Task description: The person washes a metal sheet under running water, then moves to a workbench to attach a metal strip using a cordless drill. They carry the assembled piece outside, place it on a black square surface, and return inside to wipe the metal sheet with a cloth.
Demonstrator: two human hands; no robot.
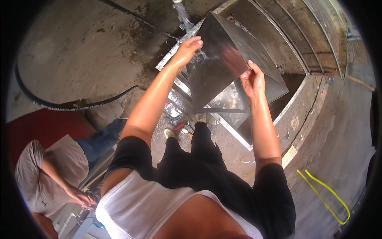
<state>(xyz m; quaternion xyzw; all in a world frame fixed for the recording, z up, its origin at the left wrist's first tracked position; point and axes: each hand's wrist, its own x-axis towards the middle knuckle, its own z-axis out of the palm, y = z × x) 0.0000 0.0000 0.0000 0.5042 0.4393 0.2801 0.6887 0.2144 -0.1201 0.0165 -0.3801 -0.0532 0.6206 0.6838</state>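
A shiny dark metal sheet (pixel 213 59), bent or stacked into angled faces, stands tilted over a pale-rimmed trough (pixel 167 61). My right hand (pixel 254 81) grips its near right edge, thumb up, and a reddish reflection shows in the metal beside it. On the other side, my left hand (pixel 188 51) is at the sheet's left edge with its fingers extended, wet from splashing water; whether it touches the metal I cannot tell. A stream of water (pixel 183 18) falls from a white spout at the top, next to my left hand.
A black hose (pixel 59 106) curves over the concrete at left. A person in a grey shirt (pixel 65 159) works at lower left. Red-handled tools (pixel 181 126) lie near my feet. A wire rack (pixel 318 36) stands at far right, a yellow strap (pixel 328 191) below.
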